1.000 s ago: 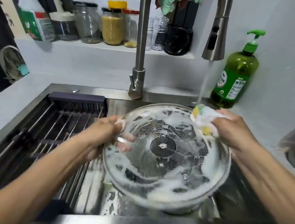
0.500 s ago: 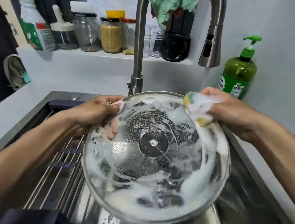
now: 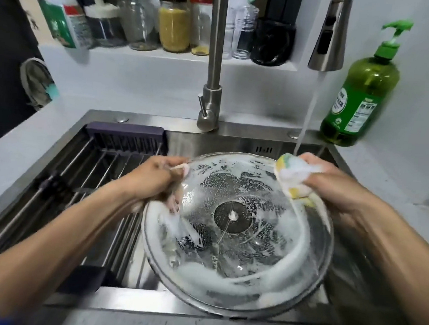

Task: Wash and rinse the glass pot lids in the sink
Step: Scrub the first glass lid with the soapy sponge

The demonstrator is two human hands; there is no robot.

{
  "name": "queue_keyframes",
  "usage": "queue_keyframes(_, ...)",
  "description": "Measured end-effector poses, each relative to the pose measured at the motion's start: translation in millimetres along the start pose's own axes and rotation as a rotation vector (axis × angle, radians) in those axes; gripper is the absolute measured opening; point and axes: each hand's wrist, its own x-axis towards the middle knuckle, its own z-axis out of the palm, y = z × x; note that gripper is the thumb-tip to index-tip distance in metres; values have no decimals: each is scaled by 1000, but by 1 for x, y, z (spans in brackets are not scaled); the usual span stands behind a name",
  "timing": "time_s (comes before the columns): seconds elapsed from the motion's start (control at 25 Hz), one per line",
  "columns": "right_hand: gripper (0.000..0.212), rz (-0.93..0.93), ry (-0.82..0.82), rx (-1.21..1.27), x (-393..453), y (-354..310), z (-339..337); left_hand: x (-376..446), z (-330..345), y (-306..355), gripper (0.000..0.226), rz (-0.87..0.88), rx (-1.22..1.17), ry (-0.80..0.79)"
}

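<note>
Lowered toward the sink [image 3: 236, 138], soapy glass lid [image 3: 237, 242] pinched at rim by left hand [image 3: 155, 178], right hand [image 3: 328, 182] fingers clutching sponge [image 3: 292, 174] on far rim.

Head view, close, looking down into sink [image 3: 237, 132], edges seemingly blurred

Left hand [image 3: 152, 176] fingers blurred behind soapy lid [image 3: 238, 232].

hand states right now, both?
Left hand: closed, gripping the soapy glass lid at its rim.
Right hand: closed, holding the sponge against the lid's far edge.
</note>
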Motion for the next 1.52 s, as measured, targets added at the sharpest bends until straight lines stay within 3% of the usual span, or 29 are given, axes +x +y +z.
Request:
queue_keyframes(0.16, 22, -176, -125, -345, 25, -48, 8, 25, 16, 54, 28, 85, 141, -255)
queue_keyframes(0.24, 20, -219, -190, -355, 33, -46, 17, 25, 31, 60, 24, 125, 138, -321)
queue_keyframes(0.32, 19, -184, -25, -254, 34, -24, 11, 10, 29, 42, 19, 67, 38, -228)
queue_keyframes(0.4, 30, -70, 179, -14, 33, -2, -3, -11, 21, 9, 33, -81, -302, -199)
queue_keyframes(0.48, 27, -10, 267, 141, 39, 9, -2, -32, 28, -12, 47, -131, -614, -245)
queue_keyframes(0.52, 26, -43, 320, 33, 41, 9, 4, -38, 35, -15, 51, -112, -695, -232)
queue_keyframes(0.64, 38, -355, 529, -690, 34, 12, 23, -44, 50, -9, 55, -3, -763, -98)
queue_keyframes(0.72, 47, -509, 554, -906, 14, 20, 29, -51, 49, -6, 44, 42, -701, -22)
queue_keyframes(0.88, 59, -572, 438, -884, -28, 30, 54, -66, 49, 4, 37, 42, -681, 98)
queue_keyframes(1.0, 77, -473, 3, -765, -26, 10, 90, -68, 65, 9, 34, 44, -705, 166)
queue_keyframes(1.08, 78, -370, -130, -878, -15, -3, 91, -67, 64, 7, 30, 55, -697, 310)
queue_keyframes(1.2, 73, -288, -46, -1039, -18, 6, 93, -67, 52, 5, 29, 46, -678, 449)
queue_keyframes(1.36, 75, -381, -304, -884, -18, 3, 140, -72, 58, -5, 31, 19, -629, 474)
queue_keyframes(1.52, 91, -290, -69, -976, -11, 0, 120, -79, 25, -3, 28, 105, -609, 589)
